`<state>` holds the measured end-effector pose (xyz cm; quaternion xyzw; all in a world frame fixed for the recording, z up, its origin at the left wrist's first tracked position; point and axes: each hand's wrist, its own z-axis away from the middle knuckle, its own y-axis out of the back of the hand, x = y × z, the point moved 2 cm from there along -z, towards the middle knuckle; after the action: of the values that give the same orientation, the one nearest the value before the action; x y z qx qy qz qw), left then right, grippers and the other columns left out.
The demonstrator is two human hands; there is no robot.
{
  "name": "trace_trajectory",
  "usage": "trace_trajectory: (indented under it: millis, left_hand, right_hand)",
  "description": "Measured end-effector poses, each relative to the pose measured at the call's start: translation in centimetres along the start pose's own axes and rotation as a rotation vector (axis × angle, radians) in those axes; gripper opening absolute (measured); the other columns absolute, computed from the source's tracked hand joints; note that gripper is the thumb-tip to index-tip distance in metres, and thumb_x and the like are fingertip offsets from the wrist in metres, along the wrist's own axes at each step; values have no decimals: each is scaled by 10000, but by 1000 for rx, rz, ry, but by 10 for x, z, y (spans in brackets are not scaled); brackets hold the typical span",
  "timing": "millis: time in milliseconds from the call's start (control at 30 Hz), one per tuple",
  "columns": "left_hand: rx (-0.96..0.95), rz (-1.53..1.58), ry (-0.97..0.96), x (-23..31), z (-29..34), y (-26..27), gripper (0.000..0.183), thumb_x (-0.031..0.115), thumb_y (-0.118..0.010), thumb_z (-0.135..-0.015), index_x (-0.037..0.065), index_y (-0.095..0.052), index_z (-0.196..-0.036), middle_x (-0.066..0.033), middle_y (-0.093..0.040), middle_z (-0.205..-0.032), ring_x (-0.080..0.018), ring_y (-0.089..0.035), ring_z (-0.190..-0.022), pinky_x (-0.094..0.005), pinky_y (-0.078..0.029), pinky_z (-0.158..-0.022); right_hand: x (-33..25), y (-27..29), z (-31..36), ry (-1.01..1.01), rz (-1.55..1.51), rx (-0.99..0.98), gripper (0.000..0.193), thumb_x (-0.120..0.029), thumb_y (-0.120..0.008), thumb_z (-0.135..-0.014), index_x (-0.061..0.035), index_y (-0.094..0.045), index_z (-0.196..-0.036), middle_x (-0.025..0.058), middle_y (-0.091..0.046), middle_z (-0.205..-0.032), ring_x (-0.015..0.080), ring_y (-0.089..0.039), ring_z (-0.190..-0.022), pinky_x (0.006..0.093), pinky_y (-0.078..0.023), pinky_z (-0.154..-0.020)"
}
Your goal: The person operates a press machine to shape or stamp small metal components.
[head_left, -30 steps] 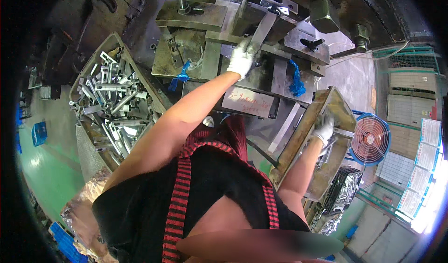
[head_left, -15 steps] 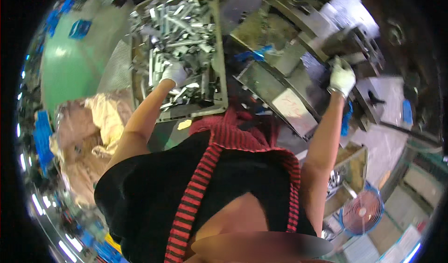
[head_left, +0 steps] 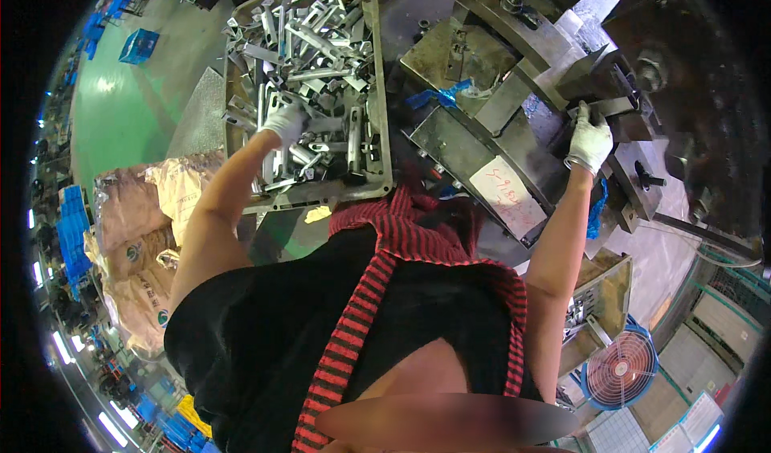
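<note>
My left hand (head_left: 283, 125), in a white glove, is in a tray (head_left: 384, 132) heaped with silvery metal brackets (head_left: 309, 39). A blurred metal bracket (head_left: 325, 124) juts out from its fingertips, which look closed on it; the fingers themselves are partly smeared. My right hand (head_left: 590, 141), also gloved, is at a heavy steel press die (head_left: 554, 83). Its thumb and fingers pinch the near end of a short metal bracket (head_left: 614, 106), which lies against the die block. Part of that bracket's underside is hidden.
Blue rag strips (head_left: 440, 95) lie on the die's left plate. A white label (head_left: 502, 192) marks its near side. Brown paper sacks (head_left: 136, 252) are at my left. A box of metal parts (head_left: 606, 292) and a round fan (head_left: 620, 369) stand at lower right.
My left hand has shifted slightly left and nearer me within the tray, with a bracket now showing at its fingertips. The right hand stays at the die, nearly still.
</note>
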<state>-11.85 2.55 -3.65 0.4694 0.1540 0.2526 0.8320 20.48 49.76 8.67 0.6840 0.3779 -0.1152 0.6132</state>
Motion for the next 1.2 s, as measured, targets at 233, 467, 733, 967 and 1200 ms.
trace_trajectory:
  millis: [233,467,733,967,1200]
  left_hand:
    - [245,1442,257,-15,29,36,366,256,-515,-902,52,-475,-1203,-94,-614,-949,-189,-582,-834,-286,-466,-745]
    - [-12,1800,-121,133,52,138,377,102,-524,-884,51,-412,-1241,-101,-604,-1057,-145,-599,-883,-268,-494,-738]
    - [166,1262,-477,321,-34,204,326,248,-525,-880,-6,-563,-1081,-113,-650,-880,-168,-597,-746,-306,-468,-667]
    - [349,1198,-554,426,-98,221,395,281,-514,-870,20,-546,-1165,-188,-628,-1009,-258,-609,-918,-331,-460,-795]
    - [496,1226,-589,424,-111,182,492,215,-569,-841,18,-437,-1272,-183,-562,-1165,-275,-560,-1052,-321,-429,-887]
  right_hand:
    - [23,-11,5,105,-46,18,335,-350,-591,-811,-50,-660,-943,169,-646,-926,340,-608,-859,367,-466,-757]
    - [26,-17,9,70,-304,95,344,-221,-683,-735,49,-567,-914,143,-645,-826,230,-594,-734,335,-473,-693]
    - [12,41,35,-29,-556,-262,332,-226,-713,-750,32,-634,-942,55,-647,-768,102,-556,-655,274,-463,-620]
    - [149,163,113,-666,-996,633,231,-227,-582,-816,-60,-619,-972,34,-648,-785,103,-527,-569,232,-434,-497]
    - [138,101,113,-428,-828,464,257,-184,-630,-780,-17,-645,-974,49,-640,-833,149,-559,-679,240,-462,-643]
